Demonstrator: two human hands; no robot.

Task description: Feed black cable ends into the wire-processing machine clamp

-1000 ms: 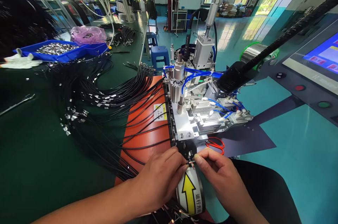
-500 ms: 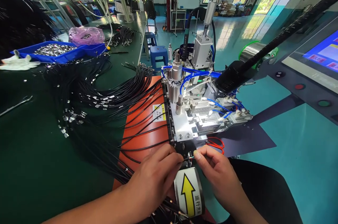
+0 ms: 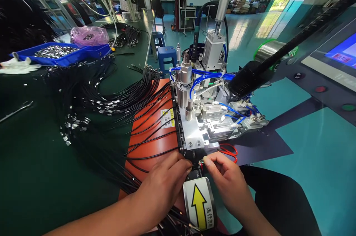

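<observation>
Cable end (image 3: 201, 162) is held by left hand (image 3: 168, 180) and right hand (image 3: 226, 176), both with fingertips pinched closed.

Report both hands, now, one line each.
Left hand: fingers drawn together; whatever is between them is hidden.
Right hand: thumb and index finger pinched together at the small wire end; too small to tell whether gripped.

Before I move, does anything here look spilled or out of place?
A few small metallic bits lie on the green tabletop outside the blue tray, perhaps spilled. Nothing looks clearly damaged.
</observation>
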